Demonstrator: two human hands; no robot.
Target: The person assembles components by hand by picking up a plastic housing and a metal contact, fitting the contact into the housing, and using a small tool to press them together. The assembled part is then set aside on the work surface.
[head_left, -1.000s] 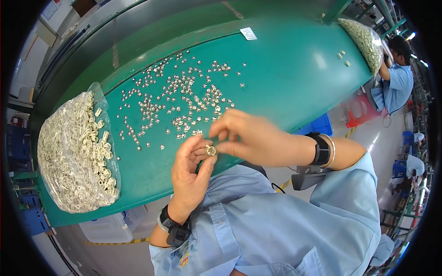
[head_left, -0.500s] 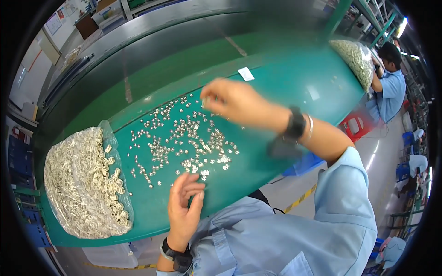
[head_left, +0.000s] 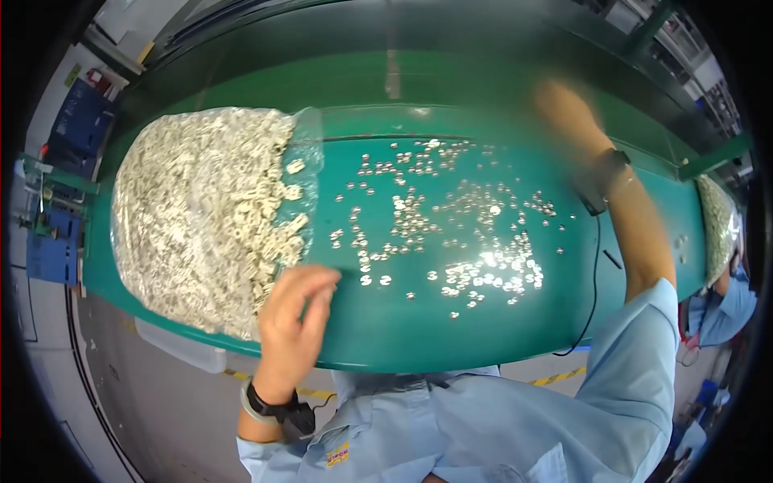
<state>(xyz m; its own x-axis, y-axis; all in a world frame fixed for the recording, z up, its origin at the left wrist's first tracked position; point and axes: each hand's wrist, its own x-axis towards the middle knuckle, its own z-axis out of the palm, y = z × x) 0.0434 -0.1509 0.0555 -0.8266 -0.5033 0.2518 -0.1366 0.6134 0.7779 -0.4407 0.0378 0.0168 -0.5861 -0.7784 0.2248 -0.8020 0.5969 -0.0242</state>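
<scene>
The bag of cream parts opens rightward toward metal pieces, presumably shortening reaches; the half-open left hand, seemingly empty, is near its near-right corner, the right hand, far right, blurred, grip indeterminable.

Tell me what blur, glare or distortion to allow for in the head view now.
In the head view, the right hand is smeared, too blurred to read its grip; the left hand is clearer; the small metal pieces flare white toward the near right of their scatter; the green table has its near edge bowed; the image corners are black.
</scene>
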